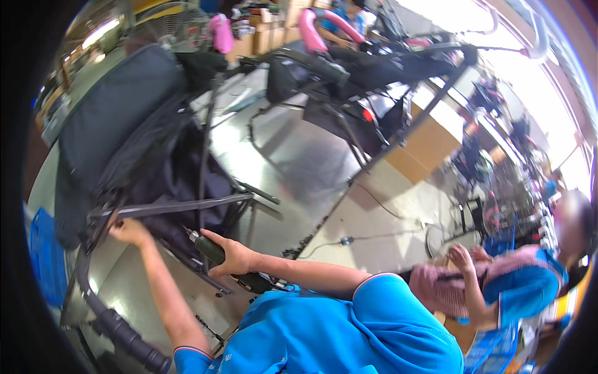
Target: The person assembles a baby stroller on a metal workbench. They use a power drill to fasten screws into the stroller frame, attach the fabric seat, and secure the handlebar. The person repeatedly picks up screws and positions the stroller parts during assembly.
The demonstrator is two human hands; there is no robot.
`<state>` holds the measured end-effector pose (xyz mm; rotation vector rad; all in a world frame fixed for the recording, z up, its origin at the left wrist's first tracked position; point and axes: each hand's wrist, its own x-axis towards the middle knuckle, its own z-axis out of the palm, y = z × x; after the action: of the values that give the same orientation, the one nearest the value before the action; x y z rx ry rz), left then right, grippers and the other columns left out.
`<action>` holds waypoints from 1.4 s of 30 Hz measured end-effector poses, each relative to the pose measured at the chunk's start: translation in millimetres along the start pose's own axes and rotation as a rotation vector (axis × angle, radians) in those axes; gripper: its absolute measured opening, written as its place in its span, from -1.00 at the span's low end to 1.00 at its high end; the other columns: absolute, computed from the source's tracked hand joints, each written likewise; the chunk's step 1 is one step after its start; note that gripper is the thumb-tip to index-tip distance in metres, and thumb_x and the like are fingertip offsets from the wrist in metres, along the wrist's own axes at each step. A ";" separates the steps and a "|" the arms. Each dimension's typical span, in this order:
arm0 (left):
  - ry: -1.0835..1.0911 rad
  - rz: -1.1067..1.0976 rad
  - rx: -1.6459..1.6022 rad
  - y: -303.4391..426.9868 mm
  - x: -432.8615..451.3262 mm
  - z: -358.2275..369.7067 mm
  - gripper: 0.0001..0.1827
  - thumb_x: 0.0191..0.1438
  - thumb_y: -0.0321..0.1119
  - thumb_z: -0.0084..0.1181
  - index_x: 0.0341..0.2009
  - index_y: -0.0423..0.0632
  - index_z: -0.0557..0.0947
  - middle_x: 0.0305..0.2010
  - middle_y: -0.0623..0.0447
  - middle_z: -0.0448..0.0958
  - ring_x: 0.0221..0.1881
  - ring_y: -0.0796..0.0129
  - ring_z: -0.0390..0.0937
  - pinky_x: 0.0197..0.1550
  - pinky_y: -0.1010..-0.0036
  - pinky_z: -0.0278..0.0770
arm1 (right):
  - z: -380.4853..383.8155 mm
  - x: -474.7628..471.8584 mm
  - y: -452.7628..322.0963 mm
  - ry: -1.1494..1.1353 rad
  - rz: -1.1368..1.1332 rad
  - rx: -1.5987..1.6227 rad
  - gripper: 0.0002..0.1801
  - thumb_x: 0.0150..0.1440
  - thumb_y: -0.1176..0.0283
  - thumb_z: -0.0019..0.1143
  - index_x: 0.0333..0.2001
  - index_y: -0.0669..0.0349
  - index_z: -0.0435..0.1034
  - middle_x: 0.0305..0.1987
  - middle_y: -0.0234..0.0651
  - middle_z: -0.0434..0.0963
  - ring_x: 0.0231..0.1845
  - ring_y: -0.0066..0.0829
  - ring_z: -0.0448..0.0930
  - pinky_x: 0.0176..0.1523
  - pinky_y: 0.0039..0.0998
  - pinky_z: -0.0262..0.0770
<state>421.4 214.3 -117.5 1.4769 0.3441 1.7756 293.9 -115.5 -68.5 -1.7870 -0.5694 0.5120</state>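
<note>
My right hand (237, 256) is wrapped around a dark green power screwdriver (209, 248), its bit pointing up and left toward black fabric. My left hand (131, 231) has its fingers curled beside a joint of a black stroller frame, under a flat grey metal bar (182, 205); whether they pinch anything is hidden. Dark padded fabric (121, 107), like a stroller canopy, spreads above that hand. Below and left of it, a curved black tube ends in a ribbed foam grip (133, 343).
Another folded black stroller frame (345, 79) with a pink handle (310, 30) rests on the shiny metal table (299, 159). Cardboard boxes (425, 142) stand beyond the table's edge. A co-worker (518, 285) is at the right. A cable (322, 243) crosses the floor; a blue crate (46, 257) sits left.
</note>
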 end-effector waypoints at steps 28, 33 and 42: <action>-0.339 0.054 0.179 -51.4 -17.6 -14.4 -0.78 0.05 -0.35 0.19 -0.30 -0.28 0.66 -0.32 0.02 0.65 -0.35 0.33 0.54 -0.21 0.37 0.60 | -112.7 -148.3 85.6 0.406 0.063 -0.201 -0.07 -0.05 0.28 0.35 0.37 0.09 0.07 0.47 -0.05 0.06 0.48 -0.13 0.08 0.46 -0.26 0.04; -0.445 0.003 0.066 143.3 -150.6 -38.1 -0.55 0.13 -0.52 -0.06 0.12 -0.34 0.27 0.14 -0.25 0.28 0.13 0.01 0.30 0.26 0.16 0.20 | -163.8 -198.5 113.0 0.675 0.179 -0.081 -0.05 -0.04 0.52 0.26 0.42 0.09 -0.02 0.07 -0.15 0.47 -0.04 -0.38 0.55 0.02 -0.41 0.51; -1.637 -0.192 0.115 184.5 -354.9 -98.3 -0.72 0.06 -0.44 0.16 -0.09 -0.10 0.56 -0.16 -0.08 0.54 -0.13 0.02 0.52 -0.10 0.27 0.47 | -199.2 -219.2 124.6 0.643 0.470 0.322 -0.03 0.03 0.44 0.20 0.45 -0.01 -0.13 -0.50 -0.36 0.42 -0.61 -0.55 0.48 -0.54 -0.52 0.46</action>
<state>264.1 -131.1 -277.5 2.3139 -0.2753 0.0252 256.4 -430.2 -121.8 -1.6434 0.3680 0.2881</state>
